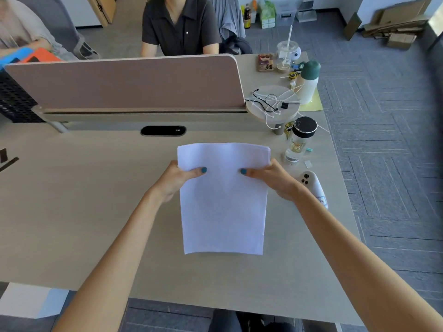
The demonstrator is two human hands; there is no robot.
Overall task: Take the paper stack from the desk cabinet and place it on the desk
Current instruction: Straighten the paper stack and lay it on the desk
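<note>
A white paper stack point(223, 207) is over the middle of the light wooden desk point(84, 200), long side running away from me. My left hand point(178, 179) grips its left edge, thumb on top. My right hand point(273, 178) grips the right edge the same way. The far end of the stack curls slightly and shows several sheet edges. I cannot tell whether the stack rests on the desk or hangs just above it. The desk cabinet is not in view.
A pink divider panel point(124, 82) stands across the desk's far side, with a person seated behind it. To the right are a clear bottle with black cap point(299, 140), a white and green flask point(309, 80), a round stand with cables point(271, 101) and a white handheld device point(314, 188).
</note>
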